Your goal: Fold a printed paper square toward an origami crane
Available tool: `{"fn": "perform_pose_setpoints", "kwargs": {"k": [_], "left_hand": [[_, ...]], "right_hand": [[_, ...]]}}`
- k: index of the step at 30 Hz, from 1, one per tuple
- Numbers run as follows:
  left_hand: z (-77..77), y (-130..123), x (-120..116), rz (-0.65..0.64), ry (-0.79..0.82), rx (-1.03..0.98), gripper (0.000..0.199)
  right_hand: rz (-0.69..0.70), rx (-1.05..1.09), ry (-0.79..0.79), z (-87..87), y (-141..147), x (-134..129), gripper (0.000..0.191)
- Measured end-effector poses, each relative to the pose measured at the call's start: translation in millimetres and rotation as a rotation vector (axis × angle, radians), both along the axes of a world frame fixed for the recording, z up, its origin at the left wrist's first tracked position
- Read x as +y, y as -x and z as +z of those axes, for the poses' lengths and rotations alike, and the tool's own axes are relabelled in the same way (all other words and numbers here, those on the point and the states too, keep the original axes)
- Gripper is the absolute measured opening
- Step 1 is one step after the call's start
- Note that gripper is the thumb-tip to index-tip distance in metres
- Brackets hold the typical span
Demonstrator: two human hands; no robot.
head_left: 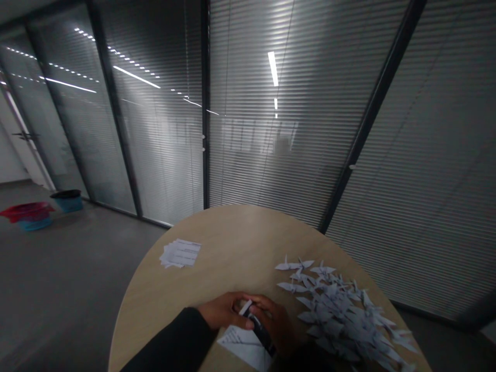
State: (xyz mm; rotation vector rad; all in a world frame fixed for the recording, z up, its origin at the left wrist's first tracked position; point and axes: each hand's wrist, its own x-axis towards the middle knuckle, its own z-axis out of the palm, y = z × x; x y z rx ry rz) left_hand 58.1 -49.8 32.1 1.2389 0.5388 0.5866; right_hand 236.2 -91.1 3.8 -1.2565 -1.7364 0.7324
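Observation:
Near the front of the round wooden table (248, 232), my two hands meet at the fingertips. My left hand (222, 310) is curled, its thumb against a narrow dark object (262, 333) with pale markings and a white upper end. My right hand (281, 323) wraps around the same object from the right; its kind is not clear. Under the hands lies a white printed paper (242, 345) with a pointed left corner, partly hidden. A heap of folded paper cranes (344, 315) spreads just right of my right hand.
A loose stack of printed paper sheets (181, 253) lies on the table's left side. Behind the table stands a glass partition with blinds (267, 175). Two bins stand on the floor at left, one with a red liner (27, 211), one with a black liner (66, 195).

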Motion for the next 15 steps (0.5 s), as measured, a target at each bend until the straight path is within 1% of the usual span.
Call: {"fn": "perform_pose_setpoints", "kwargs": {"k": [1,3,5,8,11,13,15], "left_hand": [[2.1,-0.3,-0.5,-0.074,-0.035,0.017,0.054],[5.9,-1.2,-1.7,-0.158,-0.089,0.044,0.058],[7.3,-2.0,-2.6,-0.174,-0.125,0.067,0.06],[3.5,-2.1,-1.9,-0.177,-0.152,0.103,0.058],[-4.8,-0.7,1.9,-0.114,-0.14,0.112,0.048],[-10.9,0.3,5.8,-0.021,-0.138,0.106,0.041],[-16.2,0.7,9.9,0.092,-0.131,0.101,0.038]], "right_hand": [[0.013,0.001,-0.004,-1.4,0.5,0.0,0.032],[0.028,-0.001,-0.018,-3.9,1.1,-0.2,0.033],[0.02,-0.012,-0.047,-5.7,1.3,-0.6,0.034],[-0.035,-0.069,-0.113,-7.5,1.1,-0.5,0.034],[-0.147,-0.164,-0.244,-8.7,0.9,0.5,0.033],[-0.208,-0.232,-0.347,-8.9,1.4,0.5,0.031],[-0.231,-0.301,-0.435,-8.4,3.0,-1.2,0.032]]}}
